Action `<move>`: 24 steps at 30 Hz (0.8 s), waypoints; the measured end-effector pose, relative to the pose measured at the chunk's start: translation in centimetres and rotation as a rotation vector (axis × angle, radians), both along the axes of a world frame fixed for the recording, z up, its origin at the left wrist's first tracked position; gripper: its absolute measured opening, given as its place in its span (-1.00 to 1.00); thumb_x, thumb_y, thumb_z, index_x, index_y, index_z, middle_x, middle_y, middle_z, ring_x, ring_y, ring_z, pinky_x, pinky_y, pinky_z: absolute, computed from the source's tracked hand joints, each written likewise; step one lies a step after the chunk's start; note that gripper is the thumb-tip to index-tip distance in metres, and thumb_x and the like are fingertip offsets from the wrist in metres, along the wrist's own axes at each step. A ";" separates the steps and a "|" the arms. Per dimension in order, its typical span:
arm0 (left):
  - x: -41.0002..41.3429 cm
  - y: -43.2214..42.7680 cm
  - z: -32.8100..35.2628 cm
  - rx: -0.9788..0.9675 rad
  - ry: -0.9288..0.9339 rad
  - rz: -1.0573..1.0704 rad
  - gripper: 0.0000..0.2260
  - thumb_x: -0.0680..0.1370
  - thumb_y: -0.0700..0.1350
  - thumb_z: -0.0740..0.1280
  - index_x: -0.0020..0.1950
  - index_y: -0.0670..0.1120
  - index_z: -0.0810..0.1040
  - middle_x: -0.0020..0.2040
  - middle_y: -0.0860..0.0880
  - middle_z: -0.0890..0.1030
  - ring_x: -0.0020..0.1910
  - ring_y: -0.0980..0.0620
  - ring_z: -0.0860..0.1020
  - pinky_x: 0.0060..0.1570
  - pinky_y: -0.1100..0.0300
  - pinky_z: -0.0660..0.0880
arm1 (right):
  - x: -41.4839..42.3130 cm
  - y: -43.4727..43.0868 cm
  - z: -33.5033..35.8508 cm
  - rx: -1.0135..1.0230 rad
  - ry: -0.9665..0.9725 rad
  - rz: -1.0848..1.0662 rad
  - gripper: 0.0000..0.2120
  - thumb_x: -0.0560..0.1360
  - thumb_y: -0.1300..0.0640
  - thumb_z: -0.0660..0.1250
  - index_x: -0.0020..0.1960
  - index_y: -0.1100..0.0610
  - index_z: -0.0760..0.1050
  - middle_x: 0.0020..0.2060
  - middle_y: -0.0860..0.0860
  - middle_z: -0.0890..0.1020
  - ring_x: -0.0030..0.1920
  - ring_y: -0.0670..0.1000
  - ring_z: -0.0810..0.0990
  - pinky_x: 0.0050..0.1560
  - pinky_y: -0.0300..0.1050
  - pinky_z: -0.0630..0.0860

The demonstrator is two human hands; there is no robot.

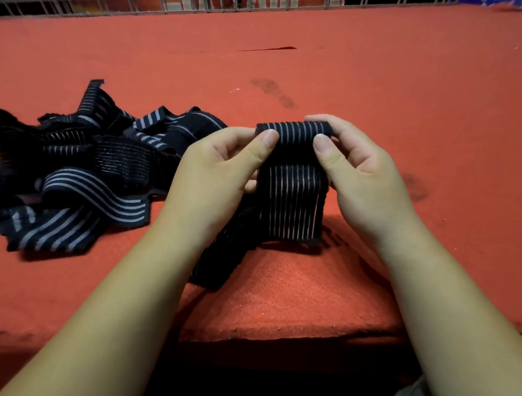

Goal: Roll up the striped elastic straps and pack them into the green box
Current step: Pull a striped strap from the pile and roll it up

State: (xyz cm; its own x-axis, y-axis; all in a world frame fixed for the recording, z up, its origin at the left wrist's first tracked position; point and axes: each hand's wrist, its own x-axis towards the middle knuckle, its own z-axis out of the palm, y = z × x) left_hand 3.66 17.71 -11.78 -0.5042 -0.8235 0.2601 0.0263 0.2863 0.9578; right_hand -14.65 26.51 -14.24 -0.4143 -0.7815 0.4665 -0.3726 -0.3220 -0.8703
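Head view, grip: left hand (222,166) and right hand (360,166) each pinch one end of the strap roll (295,130).
Roll axis: left to right.
Unrolled part: the tail (292,205) hangs on the near side.

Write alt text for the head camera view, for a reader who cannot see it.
The left hand and right hand pinch a partly rolled black striped elastic strap just above a red felt table, its loose tail trailing down toward the near edge. A tangled pile of unrolled straps lies on the table to the left.
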 end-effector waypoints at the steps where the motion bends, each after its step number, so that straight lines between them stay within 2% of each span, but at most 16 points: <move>1: 0.1 0.0 0.0 -0.006 0.003 -0.006 -0.81 0.68 0.03 0.44 0.19 -0.03 0.75 -0.01 0.01 0.78 -0.08 0.10 0.70 0.00 -0.01 0.68 | 0.1 0.0 0.1 0.010 -0.025 0.001 -0.74 0.75 0.10 0.28 0.40 0.05 0.59 0.01 -0.20 0.70 -0.01 -0.19 0.62 0.10 -0.18 0.54; 3: 0.1 0.0 0.1 -0.009 0.019 -0.031 -0.81 0.68 -0.02 0.44 0.25 -0.04 0.73 0.07 -0.01 0.78 0.00 0.06 0.73 0.11 -0.09 0.68 | 0.1 0.2 0.1 0.027 -0.018 -0.013 -0.74 0.76 0.03 0.25 0.37 0.04 0.62 -0.23 -0.28 0.63 -0.19 -0.21 0.54 -0.07 -0.21 0.48; 4: 0.1 0.1 0.2 -0.005 0.034 -0.046 -0.80 0.68 -0.05 0.44 0.29 -0.05 0.72 0.11 -0.03 0.78 0.06 0.01 0.75 0.17 -0.13 0.67 | 0.1 0.2 0.1 0.031 0.011 -0.013 -0.73 0.77 0.02 0.23 0.36 0.05 0.63 -0.28 -0.32 0.61 -0.22 -0.23 0.53 -0.09 -0.24 0.46; 6: 0.1 0.3 0.3 0.007 0.074 -0.071 -0.76 0.68 -0.13 0.43 0.34 -0.09 0.69 0.16 -0.06 0.78 0.17 -0.06 0.75 0.27 -0.22 0.65 | 0.0 0.2 0.2 0.044 0.063 -0.005 -0.72 0.79 0.07 0.19 0.34 0.08 0.63 -0.30 -0.41 0.59 -0.19 -0.30 0.56 -0.06 -0.40 0.41; 9: 0.1 0.4 0.3 0.007 0.072 -0.091 -0.73 0.68 -0.17 0.42 0.39 -0.07 0.68 0.19 -0.01 0.77 0.24 -0.02 0.72 0.34 -0.24 0.61 | -0.2 0.1 0.2 0.056 0.030 -0.016 -0.72 0.80 0.11 0.16 0.29 0.13 0.62 -0.30 -0.39 0.59 -0.21 -0.30 0.55 -0.12 -0.41 0.41; 11: 0.0 0.3 0.1 -0.034 0.030 -0.086 -0.69 0.68 -0.19 0.42 0.43 -0.05 0.66 0.22 0.05 0.76 0.28 0.04 0.70 0.37 -0.16 0.60 | -0.3 0.0 0.0 0.049 -0.038 -0.026 -0.73 0.80 0.13 0.15 0.29 0.18 0.60 -0.34 -0.33 0.58 -0.28 -0.27 0.52 -0.20 -0.39 0.41; 14: -0.1 0.0 -0.2 -0.184 -0.075 0.010 -0.65 0.66 -0.14 0.46 0.45 0.02 0.65 0.25 0.11 0.74 0.29 0.20 0.66 0.40 0.05 0.56 | -0.4 -0.2 -0.2 0.036 -0.082 -0.050 -0.73 0.80 0.11 0.16 0.32 0.19 0.58 -0.37 -0.24 0.53 -0.32 -0.18 0.45 -0.27 -0.23 0.42; 16: -0.1 -0.2 -0.6 -0.306 -0.166 0.095 -0.66 0.65 -0.10 0.47 0.42 0.10 0.67 0.16 0.12 0.73 0.21 0.25 0.65 0.32 0.20 0.54 | -0.6 -0.4 -0.2 0.034 -0.072 -0.059 -0.74 0.80 0.10 0.16 0.32 0.17 0.57 -0.35 -0.22 0.52 -0.31 -0.13 0.44 -0.27 -0.17 0.42; 18: -0.2 -0.2 -0.9 -0.351 -0.216 0.123 -0.68 0.65 -0.07 0.47 0.40 0.16 0.68 0.06 0.12 0.70 0.12 0.26 0.64 0.17 0.32 0.48 | -0.8 -0.4 -0.2 0.031 -0.082 -0.056 -0.76 0.79 0.13 0.17 0.33 0.16 0.56 -0.32 -0.21 0.55 -0.30 -0.16 0.47 -0.25 -0.21 0.44; 20: -0.5 0.0 -1.0 -0.348 -0.224 0.117 -0.69 0.65 -0.08 0.48 0.39 0.14 0.69 0.03 0.12 0.69 0.08 0.27 0.64 0.11 0.36 0.46 | -0.7 -0.3 -0.2 0.032 -0.111 -0.031 -0.77 0.78 0.18 0.19 0.36 0.17 0.54 -0.20 -0.20 0.64 -0.24 -0.22 0.55 -0.17 -0.28 0.49; 21: -0.6 0.1 -1.0 -0.332 -0.213 0.098 -0.71 0.65 -0.09 0.48 0.36 0.11 0.71 0.04 0.13 0.72 0.08 0.28 0.65 0.12 0.36 0.49 | -0.7 -0.3 -0.2 0.031 -0.123 -0.010 -0.76 0.76 0.19 0.21 0.38 0.18 0.53 -0.10 -0.16 0.68 -0.14 -0.21 0.61 -0.06 -0.25 0.54; 23: -0.7 0.5 -1.0 -0.266 -0.180 0.035 -0.74 0.64 -0.14 0.48 0.31 0.10 0.74 0.05 0.17 0.76 0.10 0.31 0.69 0.13 0.37 0.56 | -0.7 -0.3 -0.3 0.017 -0.129 0.014 -0.72 0.73 0.15 0.23 0.40 0.18 0.52 0.08 -0.06 0.71 0.09 -0.11 0.67 0.19 -0.07 0.59; 24: -0.7 0.7 -1.0 -0.230 -0.165 0.000 -0.75 0.65 -0.16 0.47 0.28 0.10 0.75 0.05 0.18 0.78 0.10 0.29 0.70 0.11 0.36 0.59 | -0.8 -0.3 -0.3 0.014 -0.127 0.017 -0.72 0.73 0.16 0.24 0.41 0.19 0.51 0.09 -0.06 0.71 0.10 -0.10 0.67 0.21 -0.07 0.59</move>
